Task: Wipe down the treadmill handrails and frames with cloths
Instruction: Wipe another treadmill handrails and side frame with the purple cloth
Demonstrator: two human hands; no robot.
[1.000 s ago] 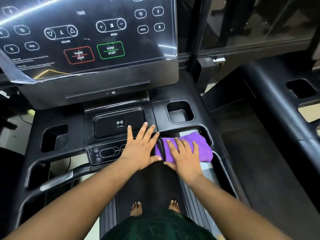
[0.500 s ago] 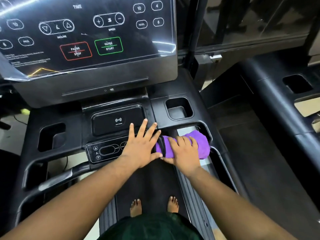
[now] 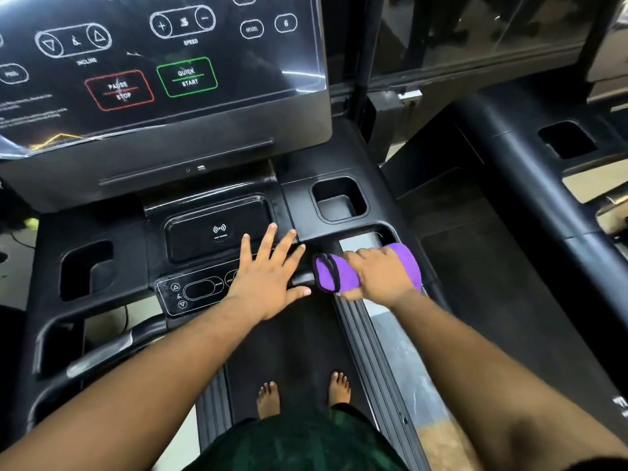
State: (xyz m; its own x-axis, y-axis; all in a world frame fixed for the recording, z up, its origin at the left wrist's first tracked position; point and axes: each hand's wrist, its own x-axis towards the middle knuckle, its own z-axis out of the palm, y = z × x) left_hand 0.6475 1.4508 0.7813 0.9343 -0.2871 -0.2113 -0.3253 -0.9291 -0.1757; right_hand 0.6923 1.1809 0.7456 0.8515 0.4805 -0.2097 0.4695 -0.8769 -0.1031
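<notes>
A purple cloth (image 3: 328,274) is wrapped round the right part of the treadmill's front handrail. My right hand (image 3: 382,277) grips the cloth and the rail under it, fingers curled over the top. My left hand (image 3: 270,280) lies flat with spread fingers on the black console deck (image 3: 112,290), just left of the cloth, partly over the small button panel (image 3: 195,292). The left handrail (image 3: 102,355) curves down at the lower left.
The touch screen (image 3: 163,62) rises ahead, with a charging pad (image 3: 219,231) and two cup holders (image 3: 339,198) below it. My bare feet (image 3: 302,392) stand on the belt. A second treadmill (image 3: 530,185) runs along the right.
My right hand went from lying flat on the cloth to curling round it and the rail, bunching the cloth into a roll. The left hand stayed flat on the console.
</notes>
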